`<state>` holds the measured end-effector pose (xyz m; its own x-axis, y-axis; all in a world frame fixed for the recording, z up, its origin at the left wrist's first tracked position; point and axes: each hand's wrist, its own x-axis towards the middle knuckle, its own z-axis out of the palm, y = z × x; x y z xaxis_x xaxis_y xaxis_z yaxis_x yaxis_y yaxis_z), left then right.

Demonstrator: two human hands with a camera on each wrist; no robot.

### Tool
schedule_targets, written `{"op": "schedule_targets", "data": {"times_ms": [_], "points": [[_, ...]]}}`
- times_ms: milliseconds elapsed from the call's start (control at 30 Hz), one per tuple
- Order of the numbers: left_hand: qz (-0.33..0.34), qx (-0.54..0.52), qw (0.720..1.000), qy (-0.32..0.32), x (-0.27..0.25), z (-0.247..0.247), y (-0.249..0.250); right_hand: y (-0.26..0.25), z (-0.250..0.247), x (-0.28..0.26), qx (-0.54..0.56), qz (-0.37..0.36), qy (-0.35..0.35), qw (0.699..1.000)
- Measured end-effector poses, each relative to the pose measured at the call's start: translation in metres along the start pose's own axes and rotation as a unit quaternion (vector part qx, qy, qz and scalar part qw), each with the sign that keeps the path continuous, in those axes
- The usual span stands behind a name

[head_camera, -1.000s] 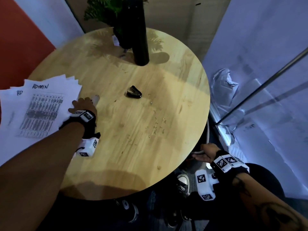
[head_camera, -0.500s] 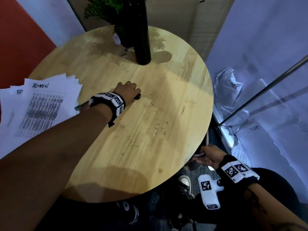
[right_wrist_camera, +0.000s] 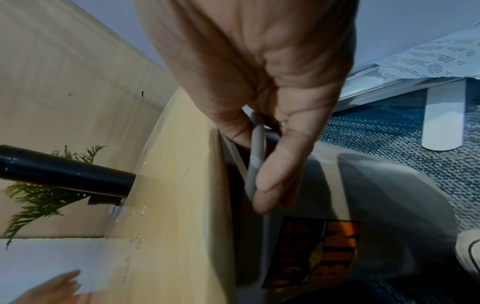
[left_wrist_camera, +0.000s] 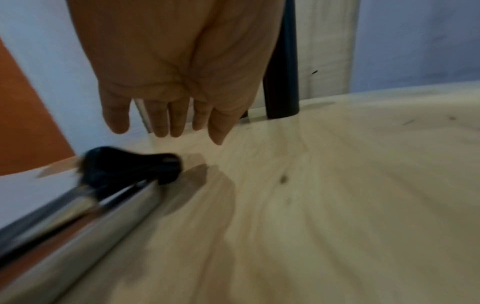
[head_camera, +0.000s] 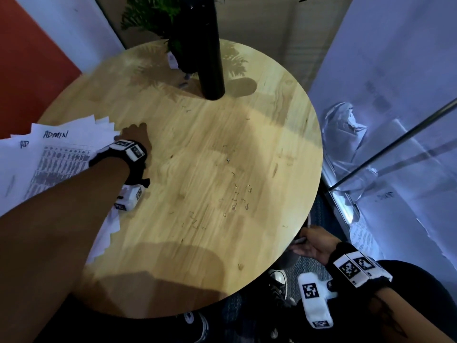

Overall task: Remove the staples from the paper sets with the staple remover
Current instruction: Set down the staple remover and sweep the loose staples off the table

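The black staple remover (left_wrist_camera: 130, 166) lies on the round wooden table (head_camera: 197, 256) beside the white paper stack (head_camera: 49, 157), just under my left hand (left_wrist_camera: 166, 123). That hand hovers over it with straight fingers and holds nothing. In the head view my left hand (head_camera: 134, 134) sits at the stack's right edge and hides the remover. Loose staples (head_camera: 237, 194) are scattered over the table's right half. My right hand (right_wrist_camera: 275, 164) is below the table's right edge, pinching the rim of a grey bin (right_wrist_camera: 363, 185) between thumb and fingers.
A tall black bottle (head_camera: 210, 58) and a green plant (head_camera: 148, 16) stand at the table's far side. A shiny metal rod (left_wrist_camera: 103, 216) lies along the paper's edge by the remover. A glass partition and crumpled plastic are on the right.
My left hand reached to the staple remover in the table's middle, brought it left to the paper stack and let it go. The right hand stayed on the bin rim.
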<state>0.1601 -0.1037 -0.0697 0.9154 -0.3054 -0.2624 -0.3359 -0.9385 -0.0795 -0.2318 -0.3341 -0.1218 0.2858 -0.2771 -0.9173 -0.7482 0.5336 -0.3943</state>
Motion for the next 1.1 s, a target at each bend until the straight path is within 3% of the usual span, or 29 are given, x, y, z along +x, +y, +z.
{"op": "schedule_targets", "data": {"times_ms": [200,400,500,600,733,800,900,967,1100], "points": [[0.085,-0.075,0.992,-0.047,0.027,-0.02,0.07,0.001,-0.001,-0.001,0.005,-0.025,-0.007,1.0],[0.106,-0.095,0.987,-0.069,0.07,-0.034,0.108,-0.006,0.005,0.001,-0.032,-0.031,0.023,0.999],[0.095,-0.084,0.985,-0.113,0.074,-0.028,0.119,-0.008,0.006,-0.003,-0.049,-0.046,0.016,0.998],[0.086,-0.085,0.983,-0.139,0.056,-0.014,0.121,-0.009,0.004,-0.004,-0.07,-0.057,0.009,0.996],[0.148,-0.096,0.971,-0.161,0.011,-0.006,0.114,-0.007,0.003,0.0,-0.066,-0.059,0.015,0.996],[0.213,-0.065,0.958,-0.183,-0.024,0.0,0.102,-0.005,0.005,0.001,-0.061,-0.052,0.017,0.997],[0.347,-0.034,0.91,-0.224,-0.078,0.013,0.08,-0.007,0.006,0.003,-0.06,-0.053,0.029,0.996],[0.376,-0.07,0.899,-0.213,-0.092,0.01,0.073,-0.009,0.008,0.003,-0.059,-0.043,0.034,0.997],[0.329,-0.208,0.917,-0.088,-0.054,-0.014,0.1,-0.011,0.009,-0.001,-0.058,-0.045,0.037,0.997]]}}
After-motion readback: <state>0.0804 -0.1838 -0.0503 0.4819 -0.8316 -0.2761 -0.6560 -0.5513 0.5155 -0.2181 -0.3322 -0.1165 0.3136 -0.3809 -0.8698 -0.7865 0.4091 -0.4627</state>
